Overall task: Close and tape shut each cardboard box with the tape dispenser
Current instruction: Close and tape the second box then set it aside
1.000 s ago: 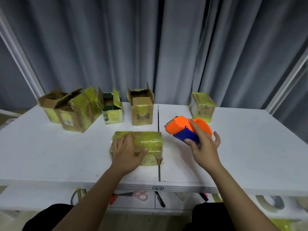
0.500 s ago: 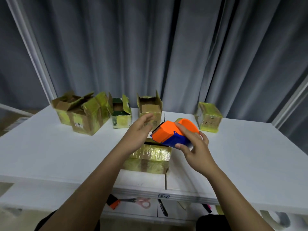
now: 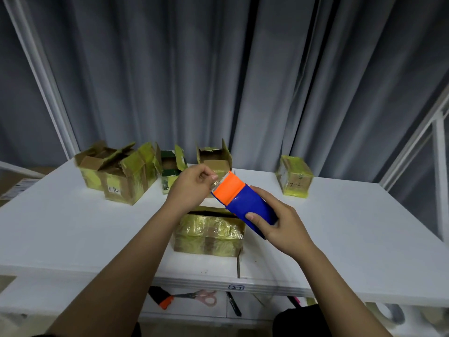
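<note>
"2-2" on the table (image 3: 340, 239) edge tag. Right hand (image 3: 279, 224) grasping tape dispenser (image 3: 243, 203) above taped cardboard box (image 3: 209, 234); left hand (image 3: 194, 188) pinching tape end at its toothed edge.

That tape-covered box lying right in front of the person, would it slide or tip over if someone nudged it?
The box in front looks low and wide, lying flat on the white table, so it would probably slide, not tip. Its glossy tape wrapping may make it slippery on that smooth top. It is small cardboard, so likely light, though its contents are hidden.
</note>
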